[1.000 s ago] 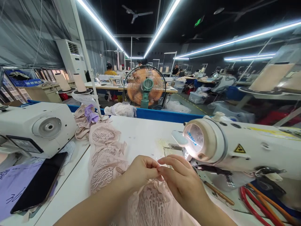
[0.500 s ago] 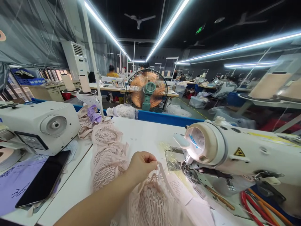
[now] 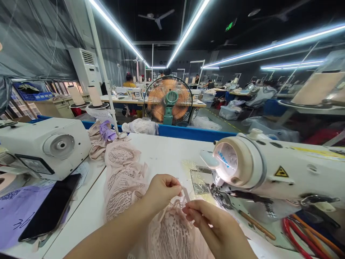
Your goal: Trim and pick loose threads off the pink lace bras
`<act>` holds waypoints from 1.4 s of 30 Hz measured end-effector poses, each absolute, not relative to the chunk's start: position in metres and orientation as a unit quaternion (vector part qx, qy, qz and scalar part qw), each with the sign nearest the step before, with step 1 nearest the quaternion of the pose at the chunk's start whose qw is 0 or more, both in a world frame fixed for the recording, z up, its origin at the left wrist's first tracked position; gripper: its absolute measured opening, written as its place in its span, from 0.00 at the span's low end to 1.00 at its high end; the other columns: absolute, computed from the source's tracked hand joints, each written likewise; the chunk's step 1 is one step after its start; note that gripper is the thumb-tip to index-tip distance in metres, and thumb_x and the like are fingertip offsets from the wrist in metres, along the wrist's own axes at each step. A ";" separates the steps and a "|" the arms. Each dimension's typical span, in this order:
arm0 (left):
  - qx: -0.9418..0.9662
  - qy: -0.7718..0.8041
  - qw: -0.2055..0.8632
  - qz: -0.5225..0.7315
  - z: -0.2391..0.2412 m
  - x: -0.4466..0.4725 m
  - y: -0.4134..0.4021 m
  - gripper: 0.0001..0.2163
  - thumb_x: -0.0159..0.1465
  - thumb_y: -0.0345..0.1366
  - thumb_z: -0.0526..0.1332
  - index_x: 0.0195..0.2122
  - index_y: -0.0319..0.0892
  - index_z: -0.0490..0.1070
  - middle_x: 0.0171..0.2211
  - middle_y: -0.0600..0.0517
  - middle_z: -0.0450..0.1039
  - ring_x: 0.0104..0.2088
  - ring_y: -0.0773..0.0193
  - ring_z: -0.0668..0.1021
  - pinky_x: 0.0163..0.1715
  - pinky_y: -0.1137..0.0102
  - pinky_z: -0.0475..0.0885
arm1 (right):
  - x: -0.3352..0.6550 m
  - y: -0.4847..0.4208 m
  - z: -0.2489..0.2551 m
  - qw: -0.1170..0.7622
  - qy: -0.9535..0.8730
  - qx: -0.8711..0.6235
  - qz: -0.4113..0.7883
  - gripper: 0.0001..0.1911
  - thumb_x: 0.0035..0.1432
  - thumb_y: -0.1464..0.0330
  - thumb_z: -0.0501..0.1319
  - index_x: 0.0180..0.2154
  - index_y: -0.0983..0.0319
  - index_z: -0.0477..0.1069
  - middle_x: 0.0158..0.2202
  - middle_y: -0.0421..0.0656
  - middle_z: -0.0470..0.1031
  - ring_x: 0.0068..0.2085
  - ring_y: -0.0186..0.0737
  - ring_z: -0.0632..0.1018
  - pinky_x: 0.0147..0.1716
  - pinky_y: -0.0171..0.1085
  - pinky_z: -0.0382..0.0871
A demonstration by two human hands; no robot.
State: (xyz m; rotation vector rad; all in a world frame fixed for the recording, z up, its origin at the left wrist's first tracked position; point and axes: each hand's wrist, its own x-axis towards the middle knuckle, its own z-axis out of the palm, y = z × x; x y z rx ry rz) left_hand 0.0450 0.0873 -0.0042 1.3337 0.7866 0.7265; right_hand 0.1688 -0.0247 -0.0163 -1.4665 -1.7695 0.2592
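A pale pink lace bra (image 3: 175,233) lies at the front of the white table, beneath both my hands. My left hand (image 3: 163,189) is closed in a pinch on the end of its narrow pink strap (image 3: 185,194). Close by on the right, my right hand (image 3: 215,221) has thumb and fingers pinched together at the lower part of that strap. More lace bras (image 3: 122,187) lie in an overlapping row to the left of my hands. A white sewing machine (image 3: 242,163), its lamp lit, stands to the right with its needle area beyond my right hand.
Another sewing machine (image 3: 40,145) stands at left, near a black phone (image 3: 51,208) on purple paper (image 3: 13,223). Straps with a purple tie (image 3: 107,131) are heaped behind the bras. A large fan (image 3: 168,102) stands beyond the table. Red and orange hoses (image 3: 293,239) lie at lower right.
My right hand has come into view from the lower right and reached the strap. My left hand keeps its pinch in nearly the same place. The view has shifted slightly.
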 end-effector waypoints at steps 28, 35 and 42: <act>0.614 0.349 0.651 0.279 -0.006 0.049 0.084 0.03 0.48 0.30 0.59 0.20 0.36 0.70 0.20 0.53 0.69 0.25 0.66 0.70 0.29 0.72 0.65 | 0.173 0.001 -0.031 0.377 -0.670 -0.639 0.026 0.14 0.59 0.69 0.48 0.30 0.62 0.71 0.20 0.39 0.61 0.21 0.34 0.66 0.19 0.33 0.58; 0.623 0.338 0.656 0.259 -0.003 0.047 0.085 0.04 0.49 0.32 0.61 0.22 0.36 0.71 0.21 0.52 0.70 0.25 0.67 0.71 0.29 0.72 0.64 | 0.173 0.002 -0.031 0.382 -0.668 -0.638 0.023 0.14 0.60 0.69 0.48 0.30 0.62 0.71 0.20 0.38 0.60 0.21 0.35 0.65 0.18 0.32 0.56; 0.625 0.352 0.645 0.264 -0.006 0.050 0.085 0.03 0.49 0.30 0.59 0.21 0.36 0.70 0.21 0.51 0.71 0.26 0.65 0.72 0.30 0.71 0.66 | 0.173 -0.001 -0.031 0.393 -0.662 -0.636 0.053 0.14 0.60 0.69 0.48 0.30 0.62 0.70 0.21 0.39 0.61 0.22 0.35 0.66 0.20 0.33 0.57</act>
